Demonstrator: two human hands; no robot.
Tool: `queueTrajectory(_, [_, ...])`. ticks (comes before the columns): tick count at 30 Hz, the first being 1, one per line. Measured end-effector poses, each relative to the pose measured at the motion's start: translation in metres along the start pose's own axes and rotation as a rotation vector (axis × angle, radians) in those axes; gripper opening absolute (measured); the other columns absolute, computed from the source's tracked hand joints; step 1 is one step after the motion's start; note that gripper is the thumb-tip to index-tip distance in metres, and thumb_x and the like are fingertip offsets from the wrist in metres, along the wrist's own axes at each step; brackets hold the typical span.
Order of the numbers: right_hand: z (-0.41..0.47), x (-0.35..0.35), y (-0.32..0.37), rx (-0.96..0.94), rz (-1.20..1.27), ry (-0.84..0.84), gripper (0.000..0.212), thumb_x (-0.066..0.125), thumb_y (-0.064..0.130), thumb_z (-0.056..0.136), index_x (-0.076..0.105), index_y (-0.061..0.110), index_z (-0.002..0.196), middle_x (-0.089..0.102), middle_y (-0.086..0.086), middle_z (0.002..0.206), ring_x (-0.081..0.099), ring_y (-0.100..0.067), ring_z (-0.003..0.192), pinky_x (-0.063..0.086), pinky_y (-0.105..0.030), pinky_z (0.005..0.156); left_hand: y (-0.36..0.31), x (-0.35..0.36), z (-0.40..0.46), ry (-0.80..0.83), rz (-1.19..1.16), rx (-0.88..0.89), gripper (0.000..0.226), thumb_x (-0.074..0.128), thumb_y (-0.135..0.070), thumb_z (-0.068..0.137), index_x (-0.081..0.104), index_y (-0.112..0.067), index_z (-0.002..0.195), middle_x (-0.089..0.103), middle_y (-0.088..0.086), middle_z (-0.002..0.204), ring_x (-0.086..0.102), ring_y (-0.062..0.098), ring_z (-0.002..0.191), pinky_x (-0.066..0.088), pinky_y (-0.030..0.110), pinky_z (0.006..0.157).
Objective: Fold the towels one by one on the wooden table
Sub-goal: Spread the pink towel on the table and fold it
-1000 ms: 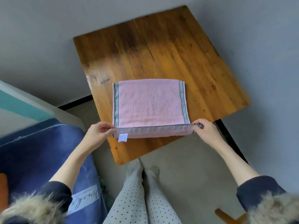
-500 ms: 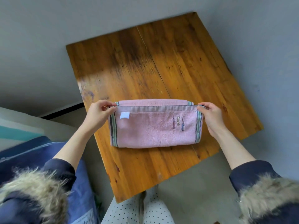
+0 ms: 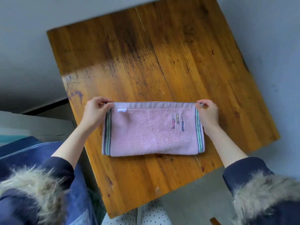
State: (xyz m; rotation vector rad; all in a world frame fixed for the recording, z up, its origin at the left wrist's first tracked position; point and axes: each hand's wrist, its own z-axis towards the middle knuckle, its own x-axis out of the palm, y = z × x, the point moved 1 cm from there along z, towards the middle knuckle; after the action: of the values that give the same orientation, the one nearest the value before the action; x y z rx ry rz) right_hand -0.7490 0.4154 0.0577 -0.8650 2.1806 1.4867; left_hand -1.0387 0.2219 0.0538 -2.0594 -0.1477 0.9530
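Observation:
A pink towel [image 3: 151, 137] with striped ends and small coloured embroidery lies folded in half on the wooden table [image 3: 146, 62], its hemmed edge on the far side. My left hand [image 3: 95, 112] pinches the far left corner of the towel, beside a white label. My right hand [image 3: 208, 114] pinches the far right corner. Both hands hold the doubled edge down at table level.
The far half of the table is bare wood. A blue fabric item [image 3: 29, 150] lies low at the left beside the table. A white ledge [image 3: 32, 125] runs at the left. Grey floor surrounds the table.
Both hands carried the near edge of the towel up and over to the far edge, folding it in half. Since half a second ago the fold has settled flat.

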Motion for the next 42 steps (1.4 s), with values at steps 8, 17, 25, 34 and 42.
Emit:
queueTrajectory(8, [0.003,0.004,-0.003,0.024,-0.11,-0.086,0.029,0.063,0.017,0.086,0.061,0.009,0.113,0.051,-0.014,0.121,0.053,-0.02,0.099,0.039,-0.026,0.088,-0.003,0.016,0.002,-0.108,0.126,0.089,0.026,0.063,-0.015,0.085,0.061,-0.01,0.111,0.054,0.006,0.102,0.053,0.021,0.092,0.041,0.029,0.084])
queueTrajectory(17, [-0.078,0.032,-0.008,-0.707,-0.582,0.059,0.039,0.05,0.021,0.092,0.054,0.006,0.128,0.044,-0.017,0.141,0.035,-0.033,0.134,0.021,-0.052,0.111,0.027,0.01,-0.07,-0.222,0.001,-0.105,0.026,0.053,-0.041,0.091,0.056,-0.02,0.106,0.06,-0.003,0.097,0.056,0.009,0.086,0.04,0.019,0.069])
queueTrajectory(25, [-0.101,0.078,-0.019,-0.718,-0.864,0.291,0.059,0.029,0.049,0.096,0.02,0.023,0.148,0.01,-0.008,0.157,0.004,-0.026,0.145,-0.005,-0.055,0.113,0.05,0.001,-0.123,-0.029,-0.229,-0.221,0.02,0.05,-0.034,0.094,0.064,-0.023,0.102,0.059,-0.017,0.074,0.053,-0.012,0.062,0.041,0.005,0.058])
queueTrajectory(34, [-0.098,0.086,-0.027,-0.7,-0.95,0.274,0.068,0.014,0.062,0.091,0.002,0.028,0.149,-0.007,-0.004,0.158,-0.013,-0.021,0.144,-0.012,-0.052,0.113,0.049,-0.008,-0.115,0.229,-0.36,-0.273,0.01,0.06,-0.024,0.09,0.069,-0.02,0.091,0.068,-0.012,0.067,0.042,0.0,0.041,0.032,0.009,0.04])
queueTrajectory(42, [-0.095,0.09,-0.027,-0.69,-0.868,0.193,0.063,0.02,0.061,0.092,0.019,0.031,0.147,0.009,-0.002,0.158,0.0,-0.02,0.145,-0.006,-0.05,0.114,0.06,-0.004,-0.113,0.227,-0.388,-0.271,0.017,0.055,-0.029,0.092,0.062,-0.014,0.096,0.064,0.003,0.068,0.037,0.009,0.046,0.03,0.015,0.041])
